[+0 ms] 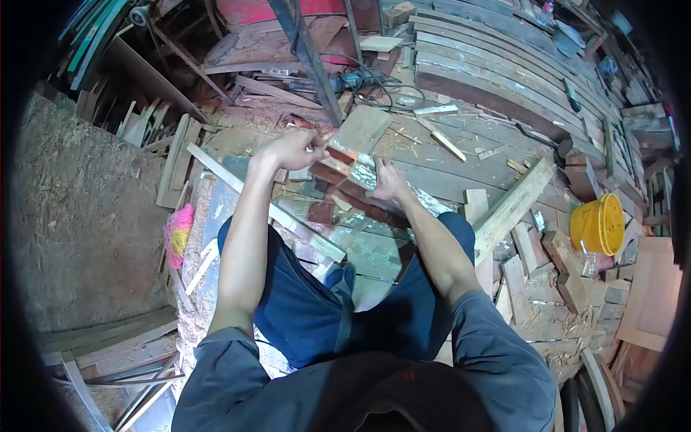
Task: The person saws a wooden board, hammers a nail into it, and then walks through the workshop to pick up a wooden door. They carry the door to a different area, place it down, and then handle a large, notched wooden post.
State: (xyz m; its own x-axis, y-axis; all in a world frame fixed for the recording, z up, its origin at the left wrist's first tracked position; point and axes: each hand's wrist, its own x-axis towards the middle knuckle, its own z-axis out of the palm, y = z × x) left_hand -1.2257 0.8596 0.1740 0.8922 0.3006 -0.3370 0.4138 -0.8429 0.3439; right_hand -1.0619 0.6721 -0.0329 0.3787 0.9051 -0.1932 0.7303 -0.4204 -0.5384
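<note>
A reddish-brown wooden beam (368, 204) with a pale, weathered top lies in front of my knees. Its near left end has a cut or notch, with a bright orange spot beside it, blurred. My right hand (389, 181) is closed over the beam's top, fingers bent around its edge. At the beam's left end, my left hand (291, 150) is curled with thumb and fingers together; whatever it holds, if anything, is too small to make out. Just beyond the end lies a flat board (362, 129).
A long pale timber (515, 209) slants at the right, near a yellow bucket (597, 225). Stacked planks (489, 65) fill the back right. A blue power tool (345, 79) with a black cord lies at the back. Offcuts and sawdust cover the floor; a pink-yellow bundle (178, 234) sits left.
</note>
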